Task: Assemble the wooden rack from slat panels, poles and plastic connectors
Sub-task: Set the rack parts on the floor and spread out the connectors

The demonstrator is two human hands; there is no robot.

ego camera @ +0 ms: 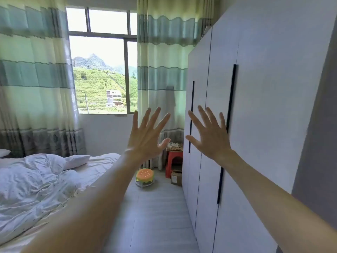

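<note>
Both arms stretch out in front of me at chest height. My left hand (147,136) and my right hand (209,134) are raised with fingers spread wide, backs toward me, holding nothing. Far ahead, a pile of pale wooden pieces (174,145) lies on top of a red plastic stool (174,160) in the corner by the wardrobe. The pieces are too small to tell apart. No poles or connectors can be made out.
A tall white wardrobe (255,125) with dark handles lines the right side. A bed (45,179) with a rumpled white duvet fills the left. On the tiled floor between them sit a burger-shaped cushion (145,176) and a small cardboard box (176,178). Curtains frame a window behind.
</note>
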